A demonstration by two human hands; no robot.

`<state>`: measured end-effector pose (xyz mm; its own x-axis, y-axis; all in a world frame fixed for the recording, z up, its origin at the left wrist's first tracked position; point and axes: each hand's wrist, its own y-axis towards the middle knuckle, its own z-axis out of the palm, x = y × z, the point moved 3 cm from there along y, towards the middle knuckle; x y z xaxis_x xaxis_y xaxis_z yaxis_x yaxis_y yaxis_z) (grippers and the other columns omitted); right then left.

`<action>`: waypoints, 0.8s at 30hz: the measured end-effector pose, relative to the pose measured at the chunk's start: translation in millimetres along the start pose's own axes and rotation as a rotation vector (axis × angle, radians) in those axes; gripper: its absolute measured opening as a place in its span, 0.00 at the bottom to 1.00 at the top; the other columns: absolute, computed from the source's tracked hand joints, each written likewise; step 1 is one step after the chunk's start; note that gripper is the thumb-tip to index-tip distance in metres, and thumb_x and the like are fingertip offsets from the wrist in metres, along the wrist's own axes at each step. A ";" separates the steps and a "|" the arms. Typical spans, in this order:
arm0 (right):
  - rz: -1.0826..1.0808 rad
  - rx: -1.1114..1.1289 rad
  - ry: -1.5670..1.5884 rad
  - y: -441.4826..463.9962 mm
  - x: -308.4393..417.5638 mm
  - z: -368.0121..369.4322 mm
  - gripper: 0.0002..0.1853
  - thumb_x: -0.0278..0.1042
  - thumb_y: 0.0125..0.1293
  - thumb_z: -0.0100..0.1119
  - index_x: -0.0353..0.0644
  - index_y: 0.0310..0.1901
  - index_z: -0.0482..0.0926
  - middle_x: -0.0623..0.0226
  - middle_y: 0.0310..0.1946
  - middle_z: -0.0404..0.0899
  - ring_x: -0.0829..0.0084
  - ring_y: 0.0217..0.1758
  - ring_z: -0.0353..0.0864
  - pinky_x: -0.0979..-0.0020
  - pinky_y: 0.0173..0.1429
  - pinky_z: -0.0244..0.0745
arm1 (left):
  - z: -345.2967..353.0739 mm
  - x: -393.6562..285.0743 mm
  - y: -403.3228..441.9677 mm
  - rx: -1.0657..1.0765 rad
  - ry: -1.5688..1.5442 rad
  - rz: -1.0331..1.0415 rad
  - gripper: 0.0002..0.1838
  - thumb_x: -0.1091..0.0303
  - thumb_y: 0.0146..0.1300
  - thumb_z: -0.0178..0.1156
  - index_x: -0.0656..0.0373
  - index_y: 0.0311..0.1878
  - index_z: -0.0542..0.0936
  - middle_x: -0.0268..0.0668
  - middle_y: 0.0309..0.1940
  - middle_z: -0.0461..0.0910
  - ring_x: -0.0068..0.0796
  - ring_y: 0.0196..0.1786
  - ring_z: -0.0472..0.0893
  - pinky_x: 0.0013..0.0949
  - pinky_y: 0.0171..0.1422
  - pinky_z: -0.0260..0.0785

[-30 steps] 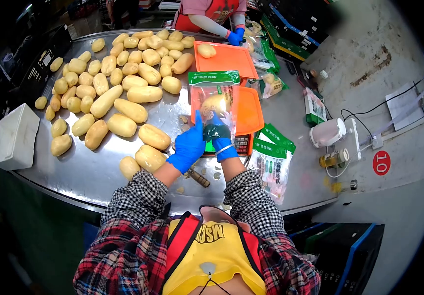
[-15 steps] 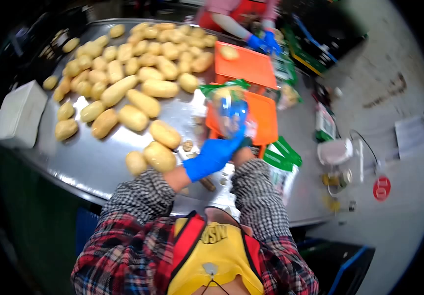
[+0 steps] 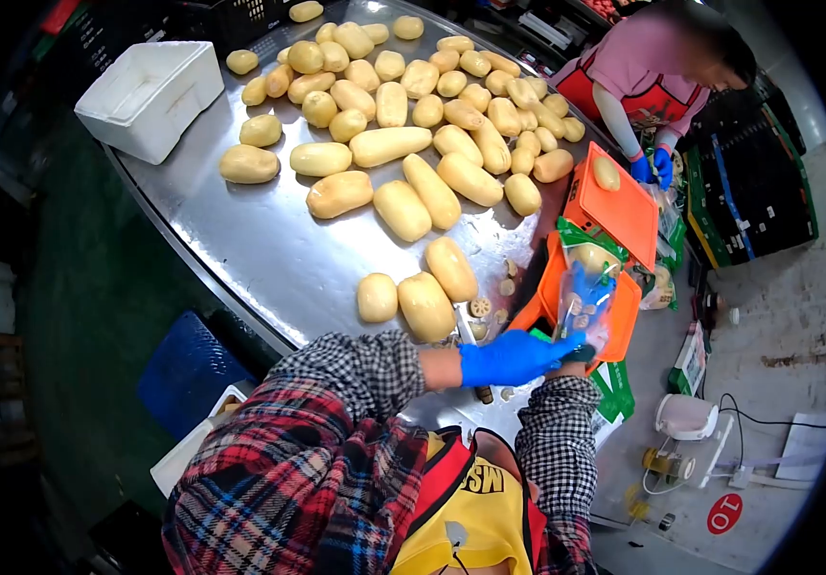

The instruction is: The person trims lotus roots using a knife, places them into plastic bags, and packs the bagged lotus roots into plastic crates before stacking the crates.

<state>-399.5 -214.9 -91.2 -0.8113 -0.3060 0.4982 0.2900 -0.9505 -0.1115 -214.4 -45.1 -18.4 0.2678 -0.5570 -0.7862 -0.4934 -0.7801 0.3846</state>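
Note:
A clear plastic bag with green printing [image 3: 581, 240] holds a pale lotus root [image 3: 593, 257] in front of me. My right hand [image 3: 589, 287], in a blue glove, shows through the clear plastic around the root's lower part; whether it is inside or behind the bag is unclear. At the bag's near end is my left hand [image 3: 518, 357], also blue-gloved, its fingers closed on the plastic by my right wrist. Under the bag sits an orange tray [image 3: 627, 309]. Cut lotus root slices [image 3: 480, 308] lie left of it, beside a knife [image 3: 466, 328] partly hidden by my left hand.
Many peeled lotus roots [image 3: 401, 211] cover the steel table [image 3: 240, 240]. A white foam box [image 3: 149, 101] stands at the left edge. Another orange tray [image 3: 614, 216] bears one root piece. Across the table, a co-worker [image 3: 624, 72] in blue gloves handles a bag. Black crates [image 3: 753, 182] stand behind.
My view has swung left, so the table's contents appear farther right and sharper. Both my hands stay at the bag with the lotus root. The co-worker has come more fully into view.

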 end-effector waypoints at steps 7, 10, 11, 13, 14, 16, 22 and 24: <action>-0.282 -0.155 -0.362 -32.2 -14.9 5.7 0.22 0.48 0.73 0.44 0.41 0.59 0.70 0.54 0.58 0.72 0.63 0.52 0.77 0.63 0.57 0.74 | -161.8 128.3 -89.9 -0.570 0.079 -0.215 0.20 0.63 0.60 0.63 0.58 0.55 0.75 0.42 0.47 0.77 0.38 0.44 0.76 0.38 0.49 0.70; -0.367 -0.138 -0.462 -93.7 -12.8 -54.7 0.21 0.45 0.73 0.45 0.40 0.60 0.69 0.55 0.58 0.72 0.65 0.52 0.77 0.65 0.58 0.73 | -274.9 187.0 -127.0 -0.725 0.490 -0.399 0.33 0.63 0.59 0.63 0.61 0.66 0.66 0.45 0.43 0.76 0.44 0.44 0.75 0.40 0.52 0.69; -0.399 -0.140 -0.499 -113.5 -12.9 -71.4 0.21 0.44 0.73 0.45 0.40 0.60 0.69 0.55 0.58 0.72 0.65 0.52 0.77 0.65 0.58 0.73 | -308.0 202.3 -132.3 -0.685 0.558 -0.523 0.35 0.62 0.59 0.63 0.62 0.68 0.63 0.50 0.48 0.75 0.48 0.48 0.76 0.42 0.54 0.68; -0.510 -0.292 -0.640 -144.6 -21.7 -59.1 0.19 0.39 0.72 0.48 0.38 0.59 0.71 0.58 0.58 0.73 0.67 0.51 0.77 0.68 0.58 0.72 | -351.7 246.6 -135.3 -0.693 0.829 -0.573 0.39 0.54 0.59 0.61 0.58 0.70 0.60 0.54 0.59 0.69 0.56 0.58 0.71 0.49 0.61 0.65; -0.672 -0.406 -1.061 -159.1 -41.9 3.4 0.15 0.33 0.70 0.51 0.37 0.55 0.73 0.61 0.56 0.74 0.72 0.48 0.76 0.72 0.55 0.71 | -369.0 256.5 -127.4 -0.619 0.768 -0.718 0.40 0.51 0.59 0.60 0.56 0.72 0.58 0.54 0.60 0.69 0.56 0.61 0.69 0.50 0.63 0.62; -0.802 -0.700 -1.404 -185.0 -69.3 71.4 0.10 0.25 0.66 0.57 0.35 0.48 0.79 0.69 0.46 0.79 0.82 0.40 0.74 0.80 0.45 0.70 | -382.9 287.8 -113.5 -0.625 0.742 -0.572 0.43 0.46 0.58 0.60 0.53 0.73 0.55 0.53 0.62 0.67 0.55 0.62 0.68 0.50 0.66 0.60; -0.647 -0.782 -1.369 -245.0 -106.2 72.7 0.05 0.20 0.65 0.57 0.33 0.41 0.80 0.62 0.41 0.82 0.73 0.45 0.79 0.73 0.54 0.73 | -400.4 333.9 -86.1 -0.269 0.911 -0.843 0.45 0.29 0.54 0.53 0.47 0.70 0.63 0.52 0.56 0.76 0.54 0.52 0.78 0.50 0.57 0.69; -0.561 -0.746 -1.380 -253.0 -122.2 80.4 0.06 0.20 0.63 0.58 0.33 0.41 0.80 0.63 0.40 0.82 0.74 0.44 0.79 0.73 0.53 0.73 | -413.4 358.6 -96.9 -0.362 0.818 -0.814 0.41 0.31 0.58 0.52 0.62 0.58 0.74 0.53 0.48 0.80 0.51 0.50 0.80 0.47 0.54 0.71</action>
<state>-332.9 67.3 -54.8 0.4217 -0.0520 0.9052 -0.4821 -0.8584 0.1753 271.6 -287.0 -137.6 0.9010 0.2214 -0.3729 0.2889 -0.9477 0.1354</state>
